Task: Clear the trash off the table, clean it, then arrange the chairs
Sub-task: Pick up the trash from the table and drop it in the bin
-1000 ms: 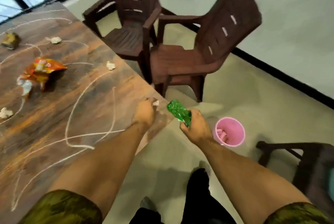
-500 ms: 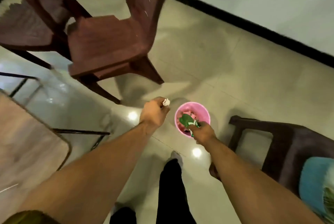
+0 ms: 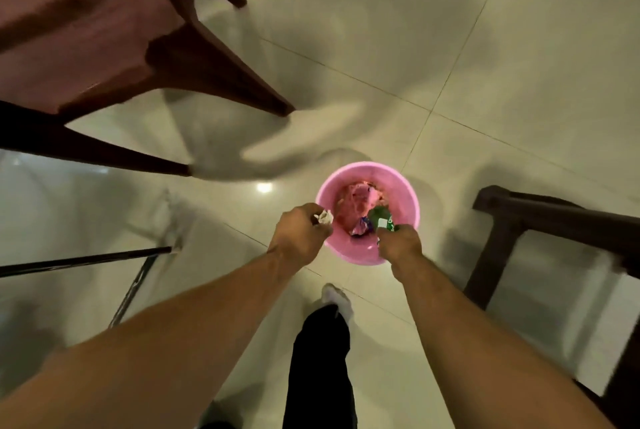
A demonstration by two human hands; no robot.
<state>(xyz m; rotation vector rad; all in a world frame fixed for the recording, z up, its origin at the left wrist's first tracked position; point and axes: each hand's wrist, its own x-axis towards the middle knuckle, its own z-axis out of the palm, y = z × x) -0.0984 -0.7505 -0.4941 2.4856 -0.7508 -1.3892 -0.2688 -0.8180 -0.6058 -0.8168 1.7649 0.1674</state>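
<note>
A pink bin (image 3: 401, 182) stands on the tiled floor right below me, with wrappers lying inside. My left hand (image 3: 299, 234) hovers at the bin's left rim and pinches a small crumpled white paper (image 3: 325, 218). My right hand (image 3: 398, 245) is over the bin's near right rim and grips a crushed green wrapper (image 3: 381, 219), which hangs over the bin's opening. The table top is out of view.
A brown plastic chair (image 3: 104, 30) fills the upper left, its legs reaching toward the bin. Another dark chair (image 3: 554, 217) stands at the right. The table's black metal frame (image 3: 86, 260) crosses the left. My leg and foot (image 3: 322, 342) are just below the bin.
I have turned from the table to look down at the bin. Both hands carried their trash over it and now sit lower, at its rim.
</note>
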